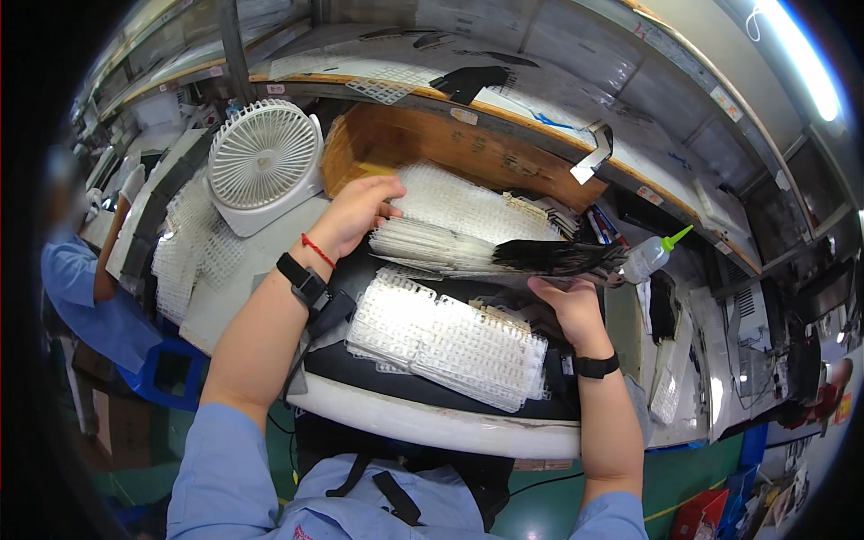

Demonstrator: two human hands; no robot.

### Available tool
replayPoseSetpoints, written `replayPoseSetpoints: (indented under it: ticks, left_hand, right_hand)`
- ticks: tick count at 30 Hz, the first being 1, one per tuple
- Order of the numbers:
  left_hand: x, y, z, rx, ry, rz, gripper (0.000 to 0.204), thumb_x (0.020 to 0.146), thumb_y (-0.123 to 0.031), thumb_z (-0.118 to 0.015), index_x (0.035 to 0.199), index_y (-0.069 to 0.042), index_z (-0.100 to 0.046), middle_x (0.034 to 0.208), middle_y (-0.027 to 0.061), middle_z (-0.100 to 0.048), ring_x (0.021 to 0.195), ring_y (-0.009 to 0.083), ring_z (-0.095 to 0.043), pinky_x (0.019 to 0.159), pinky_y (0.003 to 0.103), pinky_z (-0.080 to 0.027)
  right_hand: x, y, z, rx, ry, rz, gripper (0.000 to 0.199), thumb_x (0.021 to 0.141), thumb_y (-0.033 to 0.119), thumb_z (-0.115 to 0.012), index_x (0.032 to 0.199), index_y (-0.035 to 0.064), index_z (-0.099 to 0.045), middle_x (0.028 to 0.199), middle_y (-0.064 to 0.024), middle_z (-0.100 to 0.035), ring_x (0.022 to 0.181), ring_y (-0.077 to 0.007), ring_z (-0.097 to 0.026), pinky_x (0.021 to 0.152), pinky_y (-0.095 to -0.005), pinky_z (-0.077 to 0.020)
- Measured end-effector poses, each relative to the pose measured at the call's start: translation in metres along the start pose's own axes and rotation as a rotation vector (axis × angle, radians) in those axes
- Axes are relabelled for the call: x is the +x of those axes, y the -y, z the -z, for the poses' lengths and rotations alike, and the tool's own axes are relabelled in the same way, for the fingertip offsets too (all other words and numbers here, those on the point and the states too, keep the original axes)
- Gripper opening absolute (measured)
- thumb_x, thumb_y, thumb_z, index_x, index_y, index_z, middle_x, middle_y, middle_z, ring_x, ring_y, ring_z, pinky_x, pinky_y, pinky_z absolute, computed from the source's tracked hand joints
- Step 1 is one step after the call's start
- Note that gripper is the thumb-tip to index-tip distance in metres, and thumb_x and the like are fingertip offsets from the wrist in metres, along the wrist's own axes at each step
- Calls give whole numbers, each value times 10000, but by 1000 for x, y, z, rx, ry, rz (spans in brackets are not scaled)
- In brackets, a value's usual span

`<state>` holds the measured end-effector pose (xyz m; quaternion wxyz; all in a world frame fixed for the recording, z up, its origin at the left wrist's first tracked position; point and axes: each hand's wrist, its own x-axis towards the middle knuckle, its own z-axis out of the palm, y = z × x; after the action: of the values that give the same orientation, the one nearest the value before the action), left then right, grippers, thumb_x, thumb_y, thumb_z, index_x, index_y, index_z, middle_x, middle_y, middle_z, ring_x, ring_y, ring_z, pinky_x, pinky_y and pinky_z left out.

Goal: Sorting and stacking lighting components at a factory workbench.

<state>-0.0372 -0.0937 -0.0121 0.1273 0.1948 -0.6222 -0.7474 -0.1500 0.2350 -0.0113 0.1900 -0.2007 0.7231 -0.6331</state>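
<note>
A thick stack of thin white perforated sheets (441, 247) with black right-hand parts is held up on edge between my hands. My right hand (573, 310) is closed round its right end, thumb on the near side. At the stack's left end my left hand (364, 211) curls its fingers over the far side; its thumb is hidden. Just beyond lies another pile of white perforated sheets (468, 200). Nearer to me, a third pile of such sheets (441, 333) rests on a black mat (328, 378).
A white fan (265, 157) stands at the left, beside more perforated sheets (193, 243). Behind the work area are a wooden box (468, 148) and a shelf edge (540, 121). A bottle with a green nozzle (648, 256) is at the right. Another person (94, 288) sits at far left.
</note>
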Motion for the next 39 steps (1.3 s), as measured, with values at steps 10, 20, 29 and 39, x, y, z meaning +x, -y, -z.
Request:
replayPoseSetpoints:
  ticks: [10, 20, 29, 39]
  left_hand:
    - [7, 8, 4, -188, 156, -44, 320, 989, -237, -512, 1216, -15, -549, 1020, -5, -602, 750, 56, -535, 661, 192, -453]
    - [7, 10, -2, 125, 81, -57, 299, 929, -173, -629, 1167, -8, -553, 823, -10, -593, 633, 53, -536, 588, 204, -422]
    - [15, 18, 21, 244, 284, -225, 128, 920, -1, -557, 1037, -51, -569, 842, -37, -583, 727, 39, -541, 646, 198, -427]
    - [3, 5, 19, 340, 513, -158, 73, 887, 44, -557, 885, -28, -559, 872, -25, -610, 835, 56, -538, 788, 217, -442]
  right_hand:
    - [-2, 6, -3, 0, 8, -4, 226, 786, 68, -772, 948, -66, -689, 941, -67, -702, 821, -114, -618, 747, -244, -475]
    - [-1, 4, -2, 30, 16, -5, 221, 787, 59, -769, 955, -61, -689, 955, -65, -702, 830, -113, -619, 753, -245, -476]
    - [3, -2, -4, 206, 43, 168, 358, 785, 8, -746, 1112, -55, -615, 1042, -76, -675, 908, -147, -627, 842, -276, -492]
    - [7, 0, -1, 143, 5, 85, 529, 760, -11, -753, 1214, -30, -483, 1145, -91, -589, 1020, -181, -584, 928, -302, -465]
